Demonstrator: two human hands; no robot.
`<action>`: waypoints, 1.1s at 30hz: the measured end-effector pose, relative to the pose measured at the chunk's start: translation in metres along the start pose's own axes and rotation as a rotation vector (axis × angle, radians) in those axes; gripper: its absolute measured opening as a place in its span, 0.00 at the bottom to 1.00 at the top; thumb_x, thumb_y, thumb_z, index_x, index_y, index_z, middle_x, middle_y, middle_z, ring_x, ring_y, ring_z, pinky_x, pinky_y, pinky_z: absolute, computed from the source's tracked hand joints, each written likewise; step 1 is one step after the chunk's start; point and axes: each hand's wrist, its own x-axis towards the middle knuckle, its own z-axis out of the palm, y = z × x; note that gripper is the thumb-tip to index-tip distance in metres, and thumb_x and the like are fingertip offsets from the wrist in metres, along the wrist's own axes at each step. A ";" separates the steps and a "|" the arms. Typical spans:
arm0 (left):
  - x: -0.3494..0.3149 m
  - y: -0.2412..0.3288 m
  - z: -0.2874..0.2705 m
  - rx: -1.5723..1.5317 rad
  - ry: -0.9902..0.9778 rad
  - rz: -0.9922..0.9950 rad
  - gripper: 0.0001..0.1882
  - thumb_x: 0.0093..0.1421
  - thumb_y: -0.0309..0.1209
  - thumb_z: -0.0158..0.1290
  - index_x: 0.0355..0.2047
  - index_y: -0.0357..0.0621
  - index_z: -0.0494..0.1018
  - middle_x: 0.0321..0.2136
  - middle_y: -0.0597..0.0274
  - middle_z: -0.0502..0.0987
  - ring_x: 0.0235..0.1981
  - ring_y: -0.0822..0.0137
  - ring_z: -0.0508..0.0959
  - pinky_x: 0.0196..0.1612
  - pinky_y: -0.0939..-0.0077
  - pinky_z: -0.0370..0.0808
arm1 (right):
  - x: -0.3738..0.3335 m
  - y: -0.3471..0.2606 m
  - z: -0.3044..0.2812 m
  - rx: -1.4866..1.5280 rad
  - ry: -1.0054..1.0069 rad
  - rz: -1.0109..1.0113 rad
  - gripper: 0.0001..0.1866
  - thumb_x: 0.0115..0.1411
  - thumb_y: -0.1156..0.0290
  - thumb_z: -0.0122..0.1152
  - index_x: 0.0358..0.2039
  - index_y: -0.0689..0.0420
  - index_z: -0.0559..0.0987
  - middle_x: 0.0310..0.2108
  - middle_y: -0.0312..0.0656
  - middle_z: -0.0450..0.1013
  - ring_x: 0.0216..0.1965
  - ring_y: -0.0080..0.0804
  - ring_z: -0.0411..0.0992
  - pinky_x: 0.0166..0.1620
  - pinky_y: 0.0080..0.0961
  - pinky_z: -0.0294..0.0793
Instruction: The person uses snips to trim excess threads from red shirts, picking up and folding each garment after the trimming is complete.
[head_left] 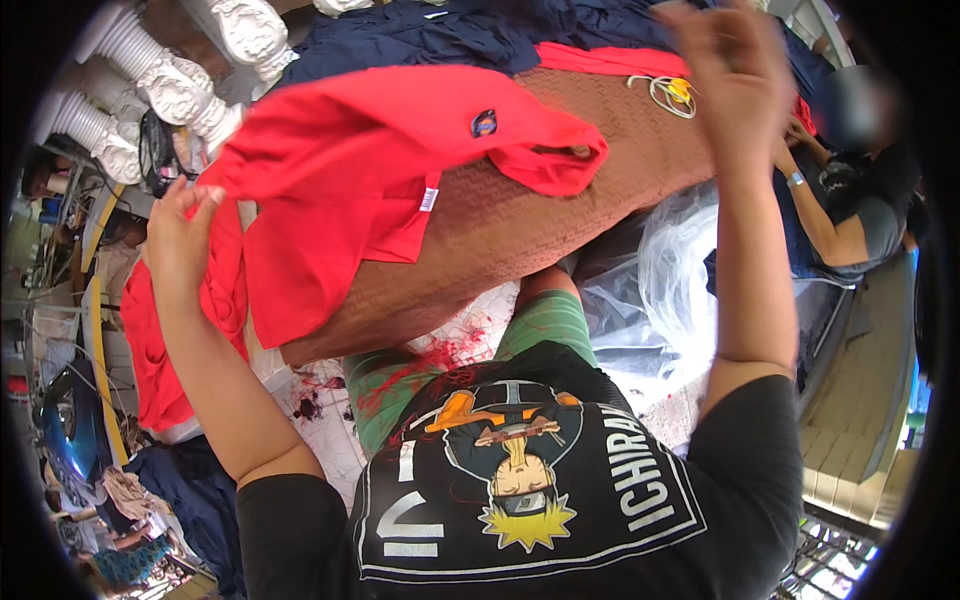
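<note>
The red shirt (320,180) is spread across the brown cloth (540,220). The left hand (180,232) is held by its edge, fingers half-curled; the right hand (735,85) is raised, blurred, fingers partly bent. Whether anything is gripped cannot be told.

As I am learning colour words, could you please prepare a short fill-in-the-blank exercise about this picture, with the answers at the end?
1. The garment beside the left hand is coloured ____.
2. The cloth under this garment is coloured ____.
3. The looped cable near the right hand is coloured ____.
4. The person's shorts are coloured ____.

Missing words: red; brown; white; green.
</note>
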 end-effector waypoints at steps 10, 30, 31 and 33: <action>-0.013 0.060 0.002 -0.334 0.373 -0.067 0.29 0.62 0.61 0.41 0.56 0.63 0.69 0.64 0.60 0.58 0.67 0.47 0.48 0.64 0.43 0.40 | -0.005 0.081 -0.013 -0.249 0.049 0.144 0.08 0.60 0.77 0.58 0.39 0.59 0.80 0.34 0.35 0.79 0.35 0.20 0.75 0.39 0.18 0.74; -0.028 0.219 0.125 -0.506 0.129 0.350 0.13 0.58 0.37 0.56 0.41 0.47 0.74 0.43 0.57 0.76 0.51 0.55 0.71 0.54 0.51 0.63 | -0.117 0.084 0.081 0.237 -0.806 0.594 0.43 0.48 0.52 0.70 0.59 0.63 0.65 0.59 0.57 0.62 0.62 0.46 0.60 0.62 0.33 0.58; -0.021 0.223 0.112 -0.719 0.057 0.242 0.11 0.59 0.36 0.55 0.39 0.45 0.74 0.40 0.57 0.77 0.46 0.56 0.75 0.50 0.56 0.67 | -0.122 0.063 0.083 0.159 -0.959 0.468 0.45 0.47 0.52 0.71 0.60 0.62 0.64 0.61 0.55 0.60 0.63 0.47 0.57 0.64 0.34 0.56; -0.002 0.228 0.087 -0.938 0.142 0.255 0.08 0.61 0.33 0.53 0.36 0.43 0.71 0.31 0.56 0.78 0.33 0.51 0.79 0.36 0.64 0.75 | -0.133 0.057 0.083 -0.048 -0.944 0.389 0.30 0.49 0.60 0.68 0.52 0.55 0.73 0.51 0.55 0.70 0.52 0.49 0.69 0.54 0.36 0.68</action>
